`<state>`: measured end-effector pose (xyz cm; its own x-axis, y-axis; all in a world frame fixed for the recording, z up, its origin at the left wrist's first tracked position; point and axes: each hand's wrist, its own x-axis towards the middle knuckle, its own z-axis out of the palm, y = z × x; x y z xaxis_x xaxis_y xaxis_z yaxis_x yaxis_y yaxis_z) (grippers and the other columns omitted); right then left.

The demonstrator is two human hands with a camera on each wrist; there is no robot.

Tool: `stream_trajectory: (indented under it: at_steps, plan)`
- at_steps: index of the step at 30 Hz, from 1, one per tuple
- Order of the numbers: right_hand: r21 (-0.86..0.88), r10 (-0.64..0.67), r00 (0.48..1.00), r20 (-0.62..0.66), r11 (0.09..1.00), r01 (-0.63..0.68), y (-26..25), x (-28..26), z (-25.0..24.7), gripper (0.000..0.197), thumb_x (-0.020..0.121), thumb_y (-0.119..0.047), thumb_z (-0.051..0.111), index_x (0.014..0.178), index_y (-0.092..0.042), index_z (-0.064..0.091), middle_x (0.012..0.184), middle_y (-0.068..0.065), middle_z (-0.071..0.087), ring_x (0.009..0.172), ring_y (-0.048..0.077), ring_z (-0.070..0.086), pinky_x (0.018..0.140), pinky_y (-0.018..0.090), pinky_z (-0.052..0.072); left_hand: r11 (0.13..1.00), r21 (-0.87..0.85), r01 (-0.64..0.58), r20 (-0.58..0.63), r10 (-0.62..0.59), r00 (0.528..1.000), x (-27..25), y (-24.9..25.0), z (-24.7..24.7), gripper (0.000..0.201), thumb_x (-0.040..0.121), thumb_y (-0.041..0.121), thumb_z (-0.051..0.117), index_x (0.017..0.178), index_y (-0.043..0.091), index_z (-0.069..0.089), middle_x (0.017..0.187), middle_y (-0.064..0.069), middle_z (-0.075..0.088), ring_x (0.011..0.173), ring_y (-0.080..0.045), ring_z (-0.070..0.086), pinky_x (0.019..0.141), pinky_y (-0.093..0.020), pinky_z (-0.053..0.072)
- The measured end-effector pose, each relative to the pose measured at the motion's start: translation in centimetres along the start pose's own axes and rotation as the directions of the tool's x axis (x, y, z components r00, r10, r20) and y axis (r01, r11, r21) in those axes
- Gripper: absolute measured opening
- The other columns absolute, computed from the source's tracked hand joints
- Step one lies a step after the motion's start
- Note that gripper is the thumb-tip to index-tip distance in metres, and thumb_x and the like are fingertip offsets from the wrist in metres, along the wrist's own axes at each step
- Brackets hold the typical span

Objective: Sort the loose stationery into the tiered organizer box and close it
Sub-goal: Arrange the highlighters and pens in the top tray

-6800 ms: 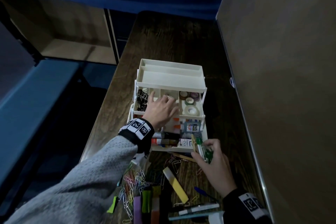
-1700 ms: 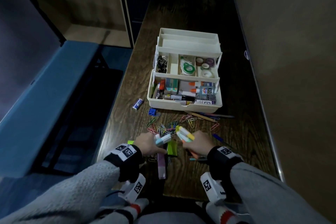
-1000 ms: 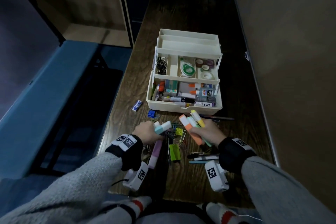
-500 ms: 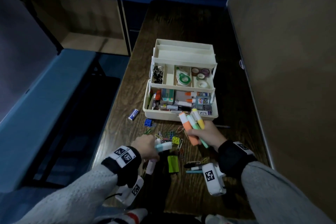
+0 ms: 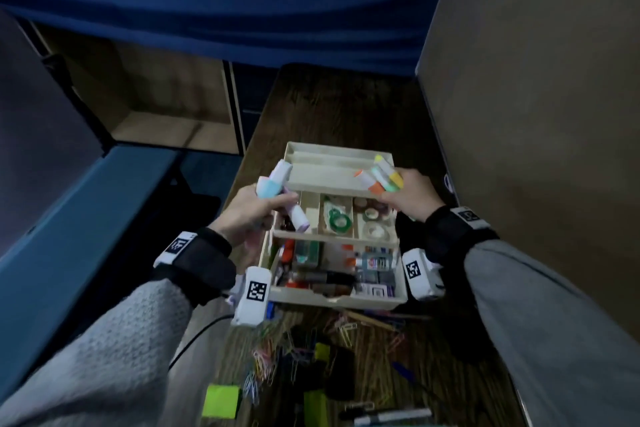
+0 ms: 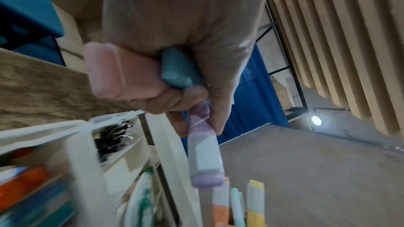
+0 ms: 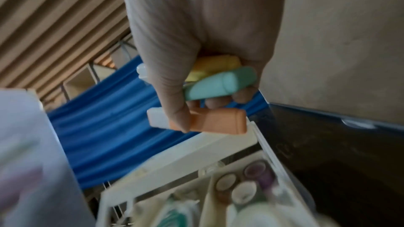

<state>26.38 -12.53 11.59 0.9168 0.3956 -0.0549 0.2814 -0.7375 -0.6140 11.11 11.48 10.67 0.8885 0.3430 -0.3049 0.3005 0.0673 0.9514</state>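
Highlighters (image 5: 381, 180) were gripped in curled fingers of right hand (image 5: 410, 198) and left hand (image 5: 249, 215) above organizer box (image 5: 337, 295), presumably for top-tier placement.

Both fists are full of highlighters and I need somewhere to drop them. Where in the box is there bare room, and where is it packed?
The long top tray, between the left hand and right hand, looks bare. One narrow middle-tier slot, left of the green tape dispenser, also looks bare. The bottom tier is packed, as is the tape-roll compartment.
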Motion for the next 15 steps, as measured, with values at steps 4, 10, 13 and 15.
stream_trajectory:
  at_steps: [4,10,13,15]
  plan:
    - [-0.231,-0.087,0.996,-0.011,0.97,0.082,-0.5,4.2,1.1,0.028,0.076,-0.042,0.073,0.091,-0.02,0.063,0.092,0.001,0.062,0.087,0.026,0.062,0.07,0.031,0.045,0.999,-0.046,-0.02,-0.138,0.013,0.99,4.1,1.9,0.8,0.036,0.077,0.019,0.077,0.1,0.01,0.052,0.072,-0.004,0.057,0.037,-0.004,0.041,0.033,-0.015,0.033]
    - [-0.444,-0.218,0.972,0.088,0.865,0.234,0.2,6.7,3.3,0.031,0.085,-0.047,0.063,0.103,-0.023,0.06,0.111,0.002,0.054,0.101,0.029,0.059,0.072,0.035,0.043,0.995,-0.093,-0.021,-0.219,0.0,0.976,8.6,1.0,1.8,0.023,0.078,0.016,0.075,0.092,0.009,0.058,0.065,-0.005,0.058,0.031,-0.003,0.041,0.032,-0.014,0.032]
    - [-0.368,-0.202,0.976,0.083,0.904,0.218,0.9,6.9,3.5,0.028,0.085,-0.039,0.065,0.107,-0.021,0.062,0.107,0.004,0.054,0.099,0.028,0.058,0.075,0.035,0.046,0.994,-0.108,0.004,-0.274,-0.033,0.961,10.1,0.6,1.9,0.029,0.075,0.014,0.078,0.096,0.005,0.061,0.068,-0.005,0.062,0.039,-0.005,0.052,0.037,-0.017,0.039]
    - [-0.277,-0.172,0.983,0.06,0.944,0.181,1.3,6.9,3.6,0.026,0.083,-0.03,0.068,0.106,-0.019,0.065,0.104,0.003,0.055,0.097,0.027,0.059,0.079,0.034,0.048,0.996,-0.086,0.026,-0.305,-0.051,0.951,10.9,0.4,1.8,0.032,0.073,0.019,0.079,0.099,0.006,0.063,0.072,-0.005,0.065,0.047,-0.008,0.056,0.041,-0.019,0.043]
